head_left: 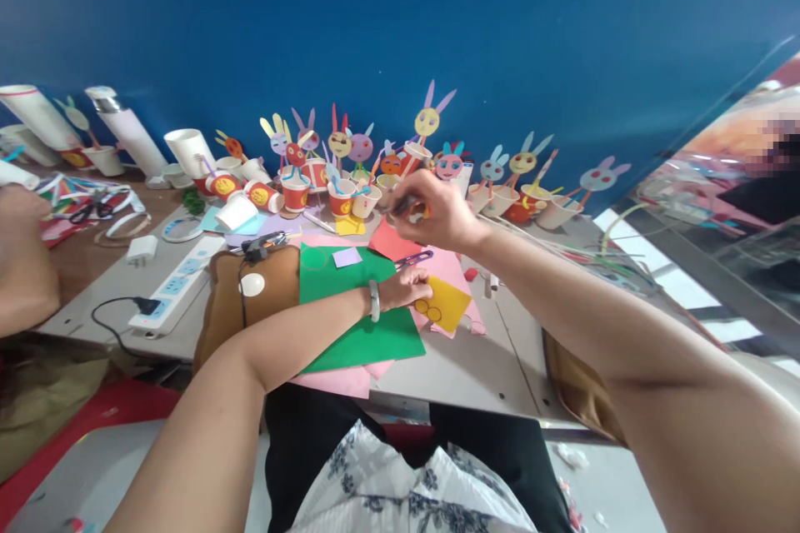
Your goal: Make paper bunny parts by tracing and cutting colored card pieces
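Observation:
My left hand [406,288], with a pale bracelet on its wrist, grips the left edge of a yellow piece of paper [451,305]. Small circles are drawn along that paper's lower left part. Beneath the hand and forearm lies a large green sheet [350,333], with a small lilac slip [347,257] on it. Raised over the table, my right hand [428,208] has its fingers closed around something small and dark, too hidden to name. Dark-handled scissors [415,259] and a red sheet [392,240] lie just beyond my left hand.
Paper cups with rabbit-faced paper figures [341,143] line the blue wall. To the left are a white power strip [178,285] with a black plug, a thermos [125,129] and another person's arm [25,258]. A brown padded piece [268,283] lies left of the green sheet.

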{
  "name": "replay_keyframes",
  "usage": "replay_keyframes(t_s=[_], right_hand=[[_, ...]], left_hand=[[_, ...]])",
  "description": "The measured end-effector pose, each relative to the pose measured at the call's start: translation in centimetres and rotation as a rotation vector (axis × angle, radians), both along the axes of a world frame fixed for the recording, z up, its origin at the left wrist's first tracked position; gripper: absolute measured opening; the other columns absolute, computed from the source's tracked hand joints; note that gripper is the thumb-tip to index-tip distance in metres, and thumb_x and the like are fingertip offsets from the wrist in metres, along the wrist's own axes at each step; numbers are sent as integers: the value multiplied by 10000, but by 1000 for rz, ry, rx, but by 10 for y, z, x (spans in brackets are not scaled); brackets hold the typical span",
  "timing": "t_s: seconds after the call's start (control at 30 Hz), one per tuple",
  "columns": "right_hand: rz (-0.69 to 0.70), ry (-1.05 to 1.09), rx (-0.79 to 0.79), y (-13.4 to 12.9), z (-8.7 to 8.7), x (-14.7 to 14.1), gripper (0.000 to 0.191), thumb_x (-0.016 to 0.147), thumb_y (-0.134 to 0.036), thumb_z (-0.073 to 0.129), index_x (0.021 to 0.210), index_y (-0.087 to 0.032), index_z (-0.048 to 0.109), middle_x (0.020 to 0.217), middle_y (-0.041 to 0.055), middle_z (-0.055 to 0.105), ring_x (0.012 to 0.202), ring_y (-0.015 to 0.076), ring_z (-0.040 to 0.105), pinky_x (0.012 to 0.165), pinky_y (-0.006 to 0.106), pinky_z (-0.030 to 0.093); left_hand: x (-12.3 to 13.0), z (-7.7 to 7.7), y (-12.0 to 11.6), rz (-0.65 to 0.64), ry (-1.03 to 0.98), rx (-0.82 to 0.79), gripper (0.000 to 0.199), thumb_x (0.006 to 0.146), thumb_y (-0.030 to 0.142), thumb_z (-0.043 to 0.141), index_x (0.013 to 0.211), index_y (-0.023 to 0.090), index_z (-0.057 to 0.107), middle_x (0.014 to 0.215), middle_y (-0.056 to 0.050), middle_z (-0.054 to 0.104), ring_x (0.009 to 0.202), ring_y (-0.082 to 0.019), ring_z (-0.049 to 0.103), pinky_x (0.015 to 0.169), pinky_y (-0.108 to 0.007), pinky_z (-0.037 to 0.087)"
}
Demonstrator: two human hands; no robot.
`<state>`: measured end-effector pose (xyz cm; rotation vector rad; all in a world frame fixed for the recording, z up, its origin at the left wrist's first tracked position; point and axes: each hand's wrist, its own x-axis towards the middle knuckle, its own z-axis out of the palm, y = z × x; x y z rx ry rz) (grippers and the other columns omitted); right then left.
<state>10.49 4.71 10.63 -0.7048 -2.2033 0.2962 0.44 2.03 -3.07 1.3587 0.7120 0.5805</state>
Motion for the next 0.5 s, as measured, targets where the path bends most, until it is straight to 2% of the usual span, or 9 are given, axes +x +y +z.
replay_keyframes(t_s=[0.1,0.17,0.23,0.4,0.5], right_hand=[[-185,191,-75,-22,-3,37,247,694,-252,686,882,-218,529,846,15,667,727,160,668,674,292,542],[-323,313,-149,-31,-14,58,215,708,-268,675,847,-224,517,761,-3,658,655,156,665,637,297,551],[-387,449,-287,-33,-29,75,177,750,-287,636,817,-233,481,684,-26,636,596,155,668,615,309,564],[-393,892,-585,-21,-68,101,273,730,-325,700,784,-238,446,691,-62,619,599,143,699,645,313,609],[-368,1057,-723,-10,-89,109,229,735,-334,700,783,-232,500,718,-19,670,701,161,736,686,296,630]], left_hand=[[0,0,1,-1,-30,30,91,648,131,598,686,152,518,638,36,559,574,-80,511,536,-182,378],[0,-1,3,4,-44,55,88,631,127,601,673,145,526,644,35,564,606,-86,531,572,-186,405],[0,-1,5,6,-49,79,81,618,130,610,675,137,552,654,28,580,634,-98,550,608,-199,433],[-1,-2,7,35,-34,139,70,598,126,623,652,128,580,640,26,558,632,-97,526,611,-199,426],[-1,-3,6,105,-25,175,78,596,117,624,667,127,594,818,-8,586,718,-100,539,665,-206,448]])
